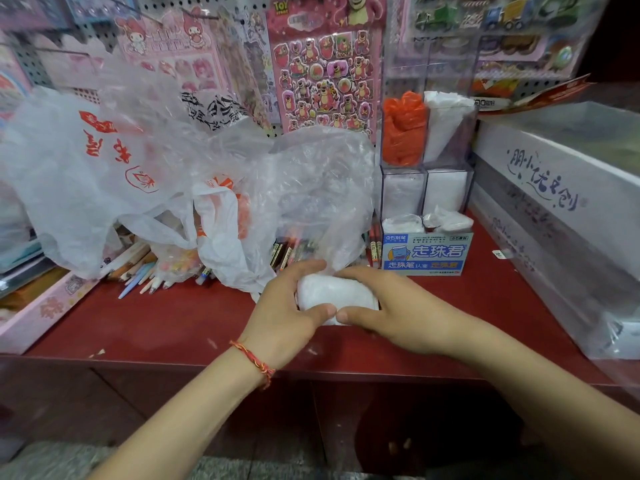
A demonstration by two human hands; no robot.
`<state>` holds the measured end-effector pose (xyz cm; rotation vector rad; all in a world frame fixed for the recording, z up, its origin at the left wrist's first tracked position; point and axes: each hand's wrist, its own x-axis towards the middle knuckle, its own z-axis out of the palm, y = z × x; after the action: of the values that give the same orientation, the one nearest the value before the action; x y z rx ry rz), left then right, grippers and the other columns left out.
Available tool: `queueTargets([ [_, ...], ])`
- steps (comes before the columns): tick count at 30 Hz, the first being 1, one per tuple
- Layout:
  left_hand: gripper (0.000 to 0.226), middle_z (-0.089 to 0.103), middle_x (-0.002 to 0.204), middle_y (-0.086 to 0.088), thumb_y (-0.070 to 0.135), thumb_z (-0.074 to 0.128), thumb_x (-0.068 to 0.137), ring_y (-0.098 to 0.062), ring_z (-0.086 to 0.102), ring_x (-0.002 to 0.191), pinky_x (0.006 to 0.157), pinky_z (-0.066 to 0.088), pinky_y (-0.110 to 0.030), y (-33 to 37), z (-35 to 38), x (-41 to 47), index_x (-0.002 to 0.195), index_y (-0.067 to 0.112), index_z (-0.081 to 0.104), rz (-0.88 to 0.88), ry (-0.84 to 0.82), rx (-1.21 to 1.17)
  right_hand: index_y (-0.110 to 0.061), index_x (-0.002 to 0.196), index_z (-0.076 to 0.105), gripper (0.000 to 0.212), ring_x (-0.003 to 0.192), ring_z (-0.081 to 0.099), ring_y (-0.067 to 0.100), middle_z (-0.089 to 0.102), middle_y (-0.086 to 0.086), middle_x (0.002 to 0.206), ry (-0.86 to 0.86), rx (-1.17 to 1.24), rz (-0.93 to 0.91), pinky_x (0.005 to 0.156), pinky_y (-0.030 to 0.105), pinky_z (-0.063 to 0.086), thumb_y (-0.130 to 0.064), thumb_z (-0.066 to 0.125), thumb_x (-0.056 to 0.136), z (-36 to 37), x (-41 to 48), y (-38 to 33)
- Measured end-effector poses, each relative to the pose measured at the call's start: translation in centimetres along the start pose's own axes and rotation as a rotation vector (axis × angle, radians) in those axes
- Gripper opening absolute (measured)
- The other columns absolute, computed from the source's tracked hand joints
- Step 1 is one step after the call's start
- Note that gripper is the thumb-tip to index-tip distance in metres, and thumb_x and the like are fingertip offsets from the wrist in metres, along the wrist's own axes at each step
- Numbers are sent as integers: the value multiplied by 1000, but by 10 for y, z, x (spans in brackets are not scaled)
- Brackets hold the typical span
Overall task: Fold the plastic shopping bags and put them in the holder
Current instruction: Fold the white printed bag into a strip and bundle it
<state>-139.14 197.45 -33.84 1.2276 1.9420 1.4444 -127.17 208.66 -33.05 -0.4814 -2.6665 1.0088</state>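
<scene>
Loose bags (166, 168) billow at ten o'clock; the clear holder (427, 174) stands at two. Your left hand (287, 313) and right hand (391, 306) curl round the folded bag (336, 296) at centre, thumbs meeting. Likely light, slick and springy: pinch across its folds.

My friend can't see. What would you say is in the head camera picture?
A left hand and a right hand grip a small folded white bag on a red counter. Behind lies a heap of loose crumpled bags; to the right stands a clear holder with orange bags and white bags inside.
</scene>
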Motion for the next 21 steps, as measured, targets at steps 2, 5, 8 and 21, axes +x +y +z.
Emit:
queueTargets([
  [2,38,59,110,14,20,68,68,-15,55,114,102,42,-34,-3,3,0,99,38,55,28,15,57,-23,120,56,32,87,47,3,51,-8,100,18,-100,-28,74,8,33,-30,61,89,1,0,1],
  [5,32,61,107,14,16,69,80,-13,56,111,98,43,-30,-8,4,0,94,42,57,58,20,182,-18,106,62,20,103,36,10,35,-6,104,27,-128,18,84,10,28,-29,59,90,1,0,3],
  [8,30,53,109,8,17,75,77,-6,55,100,83,43,-11,-9,1,2,96,35,61,46,50,260,-14,90,62,13,104,45,12,46,1,110,-9,-132,13,84,17,32,-26,57,91,-1,1,7],
  [21,6,71,66,-10,7,62,85,-16,66,57,52,49,-17,21,-6,12,84,6,68,-49,-189,-70,-6,96,56,12,42,53,8,59,5,60,167,657,53,42,17,42,-2,62,87,-24,3,3],
])
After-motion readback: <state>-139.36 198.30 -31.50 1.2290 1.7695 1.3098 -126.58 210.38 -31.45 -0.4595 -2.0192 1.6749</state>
